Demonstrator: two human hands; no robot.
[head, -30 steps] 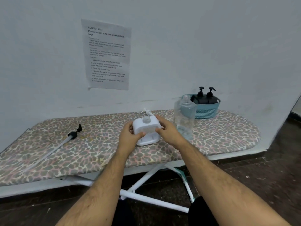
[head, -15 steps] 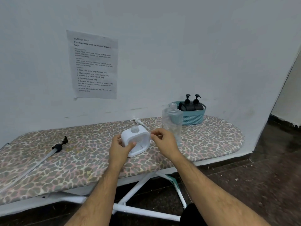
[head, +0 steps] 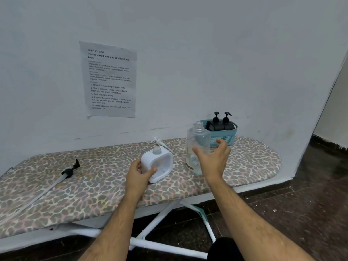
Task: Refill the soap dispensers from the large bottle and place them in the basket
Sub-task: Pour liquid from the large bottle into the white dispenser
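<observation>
A white square soap dispenser (head: 160, 162) with its neck uncapped stands on the leopard-print ironing board (head: 94, 185). My left hand (head: 138, 176) grips its left side, thumb across the front. The large clear bottle (head: 197, 146), cap off and nearly empty, stands to its right. My right hand (head: 212, 159) is spread open right in front of the bottle, fingers apart around it; I cannot tell whether they touch it. A teal basket (head: 225, 138) at the back right holds two black pump dispensers (head: 221, 123).
A white pump head (head: 160, 142) lies behind the white dispenser. A black pump with a long clear tube (head: 62, 176) lies on the board's left part. A printed sheet (head: 110, 80) hangs on the wall. The board's white legs (head: 160, 223) stand on dark floor.
My right hand let go of the white dispenser and moved right to the large bottle, opening wide. The left hand keeps its hold on the dispenser. The camera view shifted slightly.
</observation>
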